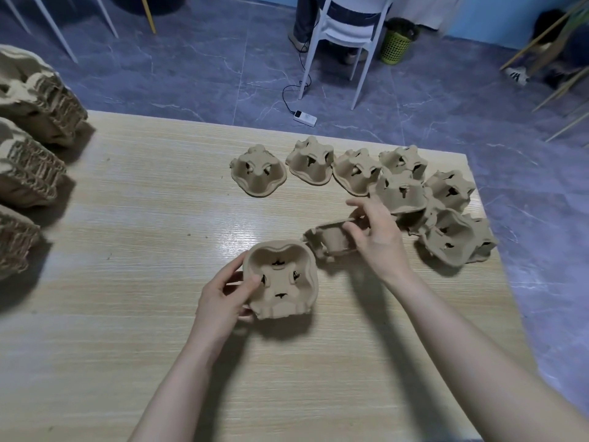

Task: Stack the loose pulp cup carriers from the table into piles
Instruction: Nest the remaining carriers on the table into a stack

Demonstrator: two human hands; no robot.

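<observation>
Wooden surface (159,218), light grain, seen from above.

Left hand (223,301): grips a pulp cup carrier (282,279) by its left rim, thumb over the edge, fingers beneath; the carrier is tilted so its hollow underside with four dark slots faces the camera, near the middle of the surface.

Right hand (376,231): pinches the upper rim of a second carrier (331,242) between thumb and fingers; this one stands on edge, just right of the first and close to it.

Loose carriers (401,189): a cluster at the far right of the surface, some overlapping or leaning on each other, the nearest just behind the right hand. One separate carrier (258,175) lies apart to the left of that row.

Stacked piles (32,161): three tall nested piles along the left edge of the surface.

Beyond the surface: grey tiled floor (191,74), a white chair (347,36) with a seated person, a green mesh bin (396,47), a white power strip (305,118).
</observation>
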